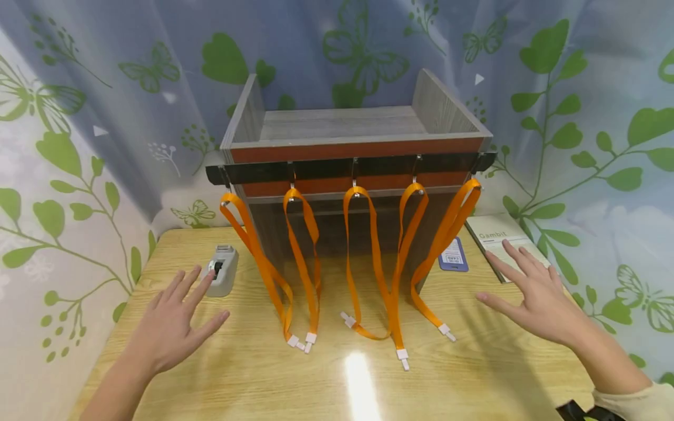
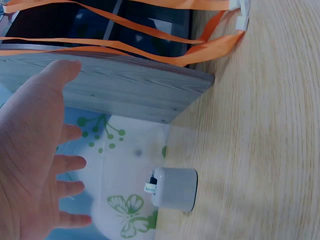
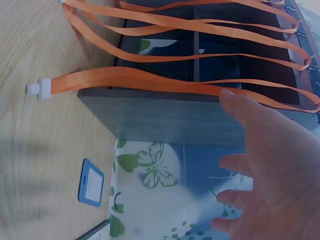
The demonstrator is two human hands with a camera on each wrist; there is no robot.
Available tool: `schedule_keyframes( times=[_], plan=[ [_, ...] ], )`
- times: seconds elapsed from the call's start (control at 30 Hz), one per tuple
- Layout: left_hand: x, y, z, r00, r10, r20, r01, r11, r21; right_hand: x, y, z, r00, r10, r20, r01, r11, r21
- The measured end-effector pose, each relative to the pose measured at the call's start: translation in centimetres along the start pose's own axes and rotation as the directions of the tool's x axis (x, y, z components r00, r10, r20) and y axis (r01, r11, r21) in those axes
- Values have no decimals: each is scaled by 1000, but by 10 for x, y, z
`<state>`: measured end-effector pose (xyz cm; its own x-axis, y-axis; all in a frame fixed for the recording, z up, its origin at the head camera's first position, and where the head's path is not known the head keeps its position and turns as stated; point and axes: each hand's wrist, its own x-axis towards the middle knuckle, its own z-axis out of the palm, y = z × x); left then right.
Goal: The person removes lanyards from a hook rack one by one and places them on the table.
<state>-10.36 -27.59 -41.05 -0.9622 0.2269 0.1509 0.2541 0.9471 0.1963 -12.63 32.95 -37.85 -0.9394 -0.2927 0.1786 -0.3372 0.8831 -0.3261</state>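
My left hand (image 1: 171, 327) hovers over the left side of the table with fingers spread, holding nothing. Just past its fingertips lies a grey tape dispenser (image 1: 225, 275). On the other side my right hand (image 1: 539, 295) is also spread and holds nothing, in front of a notebook (image 1: 505, 234) marked "Gambit". A blue card holder (image 1: 454, 255) with a white card lies to that hand's left. Between the hands, several orange lanyards (image 1: 376, 251) with white clips hang from hooks on a black rail (image 1: 326, 171).
The rail runs across the front of a grey wooden shelf unit (image 1: 337, 124) at the table's back. Lanyard ends reach down onto the wooden table (image 1: 253, 380). A patterned curtain (image 1: 326, 47) with leaves and butterflies hangs behind and at both sides.
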Motion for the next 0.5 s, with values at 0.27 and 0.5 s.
schedule_keyframes(
  times=[0.27, 0.5],
  plan=[
    [12, 10, 4, 996, -28, -84, 14, 986, -168, 10, -6, 2, 981, -92, -168, 101, 994, 47],
    [24, 16, 8, 933, 29, -358, -131, 956, -262, 15, -16, 4, 973, -76, -216, 116, 977, 178]
  ],
)
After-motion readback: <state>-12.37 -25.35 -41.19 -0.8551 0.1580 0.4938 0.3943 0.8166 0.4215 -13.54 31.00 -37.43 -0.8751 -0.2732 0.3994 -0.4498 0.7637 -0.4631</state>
